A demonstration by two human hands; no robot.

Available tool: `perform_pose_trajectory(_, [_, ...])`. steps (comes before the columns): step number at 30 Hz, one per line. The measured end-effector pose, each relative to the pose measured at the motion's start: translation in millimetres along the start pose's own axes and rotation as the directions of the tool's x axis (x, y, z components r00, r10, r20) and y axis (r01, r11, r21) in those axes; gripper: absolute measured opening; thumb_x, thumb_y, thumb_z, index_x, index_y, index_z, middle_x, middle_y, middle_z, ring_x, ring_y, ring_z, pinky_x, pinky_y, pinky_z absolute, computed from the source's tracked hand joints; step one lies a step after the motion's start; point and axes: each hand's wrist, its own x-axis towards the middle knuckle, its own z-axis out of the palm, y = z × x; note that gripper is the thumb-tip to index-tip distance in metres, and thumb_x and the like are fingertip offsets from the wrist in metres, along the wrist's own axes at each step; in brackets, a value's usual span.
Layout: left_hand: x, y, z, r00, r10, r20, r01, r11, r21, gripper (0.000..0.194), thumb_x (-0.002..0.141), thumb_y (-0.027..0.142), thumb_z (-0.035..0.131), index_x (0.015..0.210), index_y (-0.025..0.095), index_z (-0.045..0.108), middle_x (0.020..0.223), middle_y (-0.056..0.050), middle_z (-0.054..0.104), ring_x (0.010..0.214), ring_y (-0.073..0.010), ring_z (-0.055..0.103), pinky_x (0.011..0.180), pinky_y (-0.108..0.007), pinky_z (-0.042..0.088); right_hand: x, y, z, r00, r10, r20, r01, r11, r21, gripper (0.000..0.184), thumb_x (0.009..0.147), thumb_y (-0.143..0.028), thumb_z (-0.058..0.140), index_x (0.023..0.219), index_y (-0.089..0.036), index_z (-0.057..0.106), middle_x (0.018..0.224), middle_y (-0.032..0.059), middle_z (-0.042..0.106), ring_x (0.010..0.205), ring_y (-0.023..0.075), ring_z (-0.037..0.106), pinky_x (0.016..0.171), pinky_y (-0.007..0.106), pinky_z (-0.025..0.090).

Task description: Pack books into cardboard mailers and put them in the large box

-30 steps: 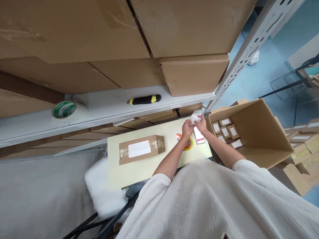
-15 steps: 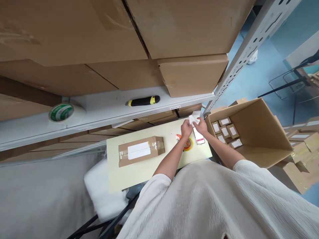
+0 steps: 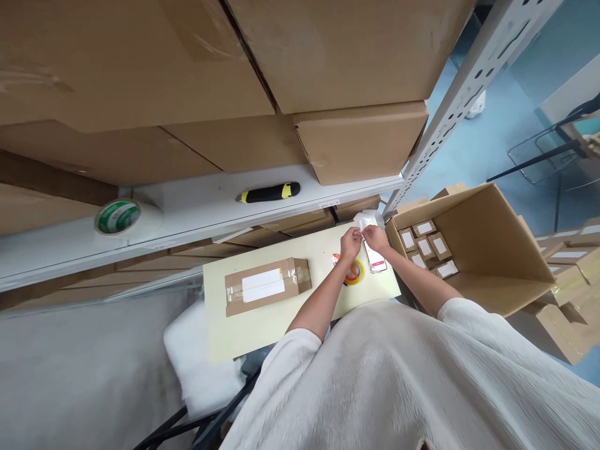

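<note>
Together our left hand (image 3: 350,242) and right hand (image 3: 376,238) pinch a small white paper (image 3: 367,220) over the table (image 3: 244,325), each gripping an edge. At six o'clock from it lies a tape roll (image 3: 355,272); at three o'clock stands an open carton (image 3: 487,250); at nine o'clock lies a taped parcel (image 3: 267,285).

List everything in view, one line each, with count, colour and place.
white paper: one, white, pinched by both hands
taped parcel: one, brown, on table
table: one, pale yellow, under shelf
tape dispenser: one, orange, below left hand
phone: one, beside dispenser
open carton: one, brown, right, holding small labelled boxes
utility knife: one, black-yellow, on shelf
tape roll: one, green-white, on shelf
left hand: one
right hand: one
</note>
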Motion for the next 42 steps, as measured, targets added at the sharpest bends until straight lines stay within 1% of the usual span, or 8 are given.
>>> perform_pose_trajectory(4, [3, -3, -0.9, 0.999, -0.040, -0.007, 0.039, 0.997, -0.059, 0.030, 0.086, 0.003, 0.063, 0.107, 0.023, 0.073, 0.093, -0.001, 0.078, 0.090, -0.0165, 0.078, 0.098, -0.034, 0.062, 2, 3, -3, 0.999, 0.003, -0.034, -0.002, 1.000, 0.025, 0.006, 0.087, -0.025, 0.075, 0.084, -0.025, 0.080, 0.088, 0.0063, 0.080, 0.093, 0.0296, 0.076, 0.093, 0.042, 0.058])
perform_pose_trajectory(9, [4, 0, 2.4, 0.999, -0.019, -0.034, 0.018, 0.999, -0.027, 0.033, 0.084, 0.003, 0.071, 0.111, 0.023, 0.071, 0.100, -0.002, 0.079, 0.089, -0.0167, 0.077, 0.094, -0.035, 0.063, 6, 5, -4, 1.000, 0.009, -0.016, -0.007, 0.996, 0.090, 0.008, 0.086, -0.027, 0.074, 0.081, -0.025, 0.080, 0.086, 0.0060, 0.080, 0.091, 0.0288, 0.076, 0.092, 0.042, 0.059])
perform_pose_trajectory(14, [4, 2, 3.1, 1.000, -0.016, -0.025, 0.016, 1.000, 0.014, 0.029, 0.087, 0.006, 0.072, 0.110, 0.024, 0.071, 0.092, 0.001, 0.077, 0.087, -0.0167, 0.076, 0.094, -0.034, 0.061, 5, 4, -3, 1.000, -0.004, 0.000, 0.004, 0.993, 0.119, 0.008, 0.087, -0.028, 0.074, 0.081, -0.024, 0.078, 0.086, 0.0046, 0.080, 0.089, 0.0264, 0.076, 0.091, 0.040, 0.059])
perform_pose_trajectory(19, [5, -1, -2.6, 0.999, -0.029, -0.034, 0.030, 0.999, 0.039, 0.031, 0.087, 0.004, 0.067, 0.110, 0.025, 0.072, 0.092, 0.001, 0.076, 0.087, -0.0169, 0.075, 0.093, -0.033, 0.059, 3, 5, -9, 0.999, 0.031, -0.022, -0.031, 0.999, 0.021, 0.007, 0.089, -0.027, 0.073, 0.084, -0.025, 0.078, 0.091, 0.0058, 0.081, 0.093, 0.0275, 0.076, 0.093, 0.040, 0.058])
perform_pose_trajectory(25, [8, -5, -25.1, 0.992, 0.002, -0.126, 0.010, 0.996, 0.091, 0.031, 0.083, 0.002, 0.064, 0.104, 0.024, 0.068, 0.093, 0.000, 0.073, 0.088, -0.0177, 0.070, 0.089, -0.030, 0.056, 3, 11, -34, 0.990, 0.121, -0.069, -0.133, 0.970, -0.204, 0.013, 0.095, -0.027, 0.068, 0.095, -0.021, 0.080, 0.102, 0.0154, 0.080, 0.100, 0.0337, 0.075, 0.095, 0.043, 0.057])
perform_pose_trajectory(31, [12, -7, -53.1, 0.956, 0.000, -0.292, 0.033, 0.994, 0.106, 0.031, 0.079, -0.003, 0.059, 0.093, 0.025, 0.059, 0.090, 0.002, 0.067, 0.085, -0.0158, 0.065, 0.084, -0.027, 0.049, 0, 8, -56, 0.981, 0.172, -0.092, -0.195, 0.874, -0.446, 0.027, 0.103, -0.023, 0.054, 0.113, -0.019, 0.079, 0.116, 0.0165, 0.080, 0.113, 0.0316, 0.074, 0.101, 0.040, 0.054])
perform_pose_trajectory(37, [12, -10, -80.1, 0.923, 0.006, -0.384, 0.063, 0.984, 0.168, 0.033, 0.076, -0.004, 0.060, 0.087, 0.026, 0.054, 0.090, 0.001, 0.064, 0.084, -0.0187, 0.061, 0.085, -0.031, 0.046, -1, 9, -63, 0.971, 0.220, -0.098, -0.240, 0.854, -0.462, 0.028, 0.106, -0.023, 0.052, 0.116, -0.015, 0.077, 0.117, 0.0211, 0.080, 0.112, 0.0331, 0.076, 0.096, 0.039, 0.054])
perform_pose_trajectory(42, [6, -12, -94.3, 0.895, 0.034, -0.444, 0.047, 0.985, 0.169, 0.032, 0.075, -0.002, 0.060, 0.090, 0.026, 0.054, 0.096, 0.000, 0.065, 0.086, -0.0193, 0.061, 0.090, -0.033, 0.047, 2, 17, -62, 0.964, 0.244, -0.105, -0.265, 0.864, -0.429, 0.026, 0.105, -0.023, 0.055, 0.116, -0.015, 0.076, 0.117, 0.0214, 0.079, 0.110, 0.0332, 0.076, 0.093, 0.039, 0.055])
